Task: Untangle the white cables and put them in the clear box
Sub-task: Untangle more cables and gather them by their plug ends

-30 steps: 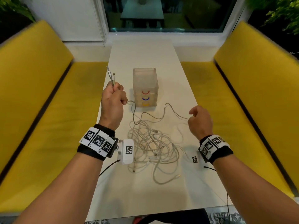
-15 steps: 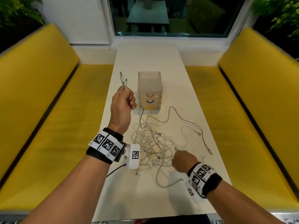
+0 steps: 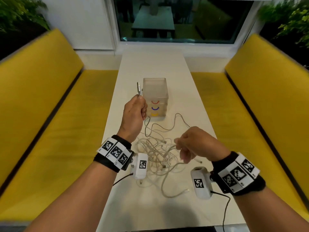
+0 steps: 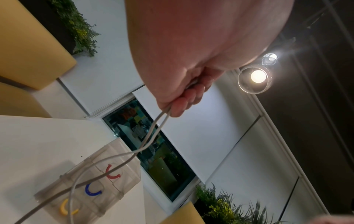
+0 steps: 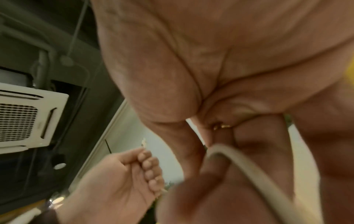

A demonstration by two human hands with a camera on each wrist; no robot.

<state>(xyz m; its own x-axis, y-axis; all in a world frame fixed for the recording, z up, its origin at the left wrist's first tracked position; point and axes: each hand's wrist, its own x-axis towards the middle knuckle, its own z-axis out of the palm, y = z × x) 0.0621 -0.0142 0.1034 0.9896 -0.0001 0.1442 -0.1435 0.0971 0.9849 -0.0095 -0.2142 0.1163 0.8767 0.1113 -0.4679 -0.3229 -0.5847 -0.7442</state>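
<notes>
A tangle of white cables (image 3: 155,154) lies on the white table (image 3: 192,104) between my forearms. My left hand (image 3: 136,111) is raised beside the clear box (image 3: 155,96) and grips two cable ends, whose plugs (image 3: 139,88) stick up above the fist. Both strands (image 4: 151,134) hang from that fist down toward the pile. My right hand (image 3: 192,144) hovers over the right side of the tangle and pinches a white cable loop (image 5: 239,159) in curled fingers. The clear box (image 4: 91,186) stands upright with red, blue and yellow arcs on its front.
Yellow bench seats (image 3: 50,131) run along both sides of the narrow table. A window (image 3: 180,19) closes the far end. Loose cable ends (image 3: 187,190) trail toward the near table edge. Wrist camera units (image 3: 201,183) hang under both wrists.
My right hand rose from the near side of the pile and now holds a cable loop above the tangle. The left hand stayed raised by the box.
</notes>
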